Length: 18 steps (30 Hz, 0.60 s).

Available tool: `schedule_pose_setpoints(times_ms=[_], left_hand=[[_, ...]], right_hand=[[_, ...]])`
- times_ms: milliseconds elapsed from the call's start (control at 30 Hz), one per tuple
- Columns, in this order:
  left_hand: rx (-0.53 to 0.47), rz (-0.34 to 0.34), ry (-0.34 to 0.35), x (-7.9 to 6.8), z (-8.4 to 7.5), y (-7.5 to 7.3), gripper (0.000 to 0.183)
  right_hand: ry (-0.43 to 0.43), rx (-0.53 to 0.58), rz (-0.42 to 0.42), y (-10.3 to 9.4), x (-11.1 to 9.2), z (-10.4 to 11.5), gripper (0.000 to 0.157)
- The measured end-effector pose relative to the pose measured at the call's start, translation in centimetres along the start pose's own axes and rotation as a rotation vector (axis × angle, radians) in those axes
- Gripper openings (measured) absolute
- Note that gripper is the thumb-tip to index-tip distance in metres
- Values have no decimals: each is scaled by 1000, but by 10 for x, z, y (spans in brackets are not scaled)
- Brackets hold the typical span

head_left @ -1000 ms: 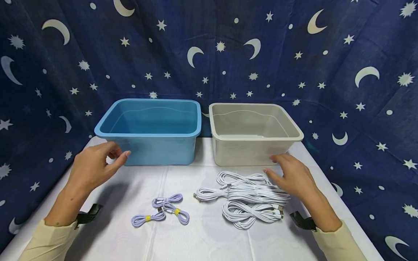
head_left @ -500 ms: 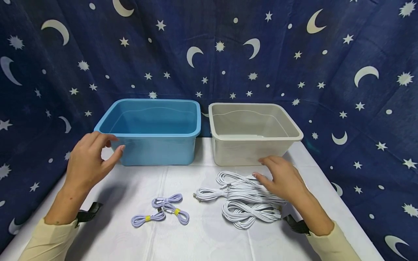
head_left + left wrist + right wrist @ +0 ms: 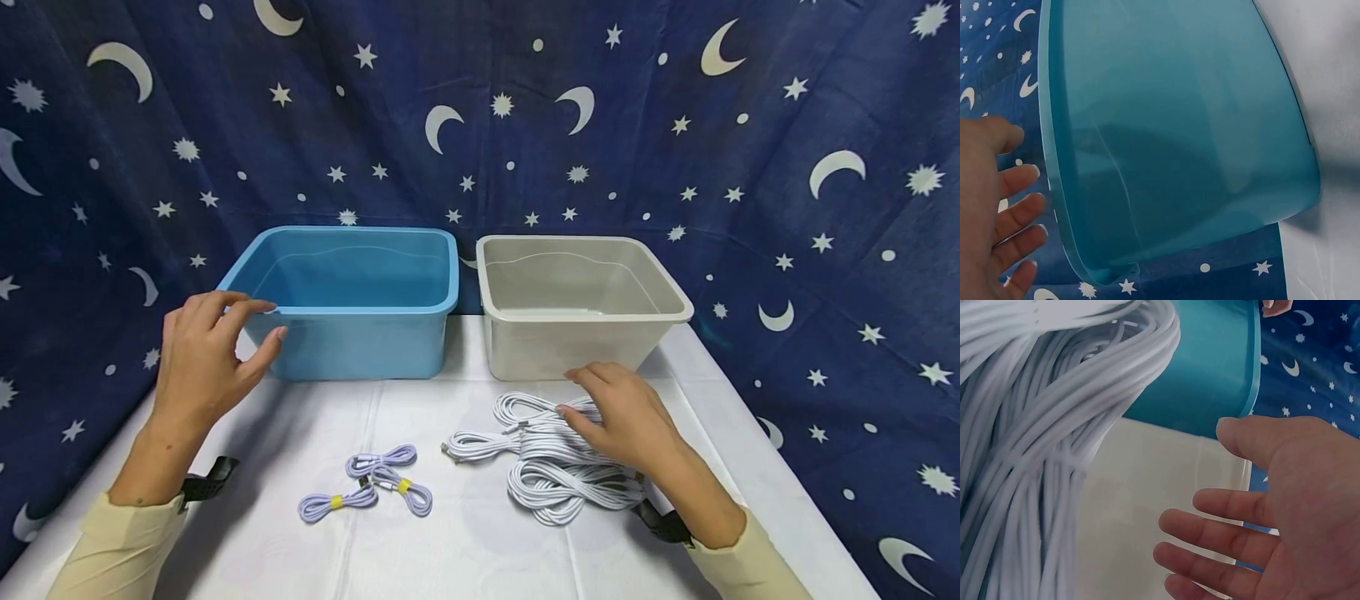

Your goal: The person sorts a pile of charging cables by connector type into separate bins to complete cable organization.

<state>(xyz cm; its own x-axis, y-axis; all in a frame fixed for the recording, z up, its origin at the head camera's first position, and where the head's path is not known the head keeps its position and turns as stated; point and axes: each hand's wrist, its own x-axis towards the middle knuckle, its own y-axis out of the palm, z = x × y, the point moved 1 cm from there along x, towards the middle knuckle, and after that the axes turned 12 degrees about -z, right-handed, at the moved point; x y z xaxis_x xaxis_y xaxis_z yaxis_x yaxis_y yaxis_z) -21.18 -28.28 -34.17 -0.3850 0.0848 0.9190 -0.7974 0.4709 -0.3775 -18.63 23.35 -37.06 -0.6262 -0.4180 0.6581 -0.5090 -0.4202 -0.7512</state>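
Observation:
My left hand (image 3: 202,358) hovers by the front left corner of the blue bin (image 3: 360,346), fingers loosely bent and holding nothing. In the left wrist view a gap shows between the fingertips and the rim of the blue bin (image 3: 1054,162). My right hand (image 3: 622,417) hangs above the bundles of white cable (image 3: 562,479), hiding part of them. Its fingers are spread and relaxed in the right wrist view, apart from the white cables (image 3: 1054,437). Several purple cables (image 3: 405,487), two with visible yellow ties, lie coiled left of the white ones.
A beige bin (image 3: 562,350) stands to the right of the blue one, behind the white cables. Both bins rest on a white cloth-covered table (image 3: 450,558). A dark blue curtain (image 3: 637,100) with moons and stars hangs behind and along the sides.
My right hand has moved left over the white cables. My left hand has risen slightly toward the blue bin's rim, its fingers straightening. The cables and bins stay in place.

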Motion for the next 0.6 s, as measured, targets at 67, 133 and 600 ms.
schedule_pose_setpoints(times_ms=[67,133,600], left_hand=[[1,12,-6,0,1,0,35],[4,23,-11,0,1,0,33],[16,66,-78,-3,3,5,34]], right_hand=[[-9,6,2,0,1,3,45],[-21,10,6,1,2,5,45],[-96,38,19,5,14,30,44]])
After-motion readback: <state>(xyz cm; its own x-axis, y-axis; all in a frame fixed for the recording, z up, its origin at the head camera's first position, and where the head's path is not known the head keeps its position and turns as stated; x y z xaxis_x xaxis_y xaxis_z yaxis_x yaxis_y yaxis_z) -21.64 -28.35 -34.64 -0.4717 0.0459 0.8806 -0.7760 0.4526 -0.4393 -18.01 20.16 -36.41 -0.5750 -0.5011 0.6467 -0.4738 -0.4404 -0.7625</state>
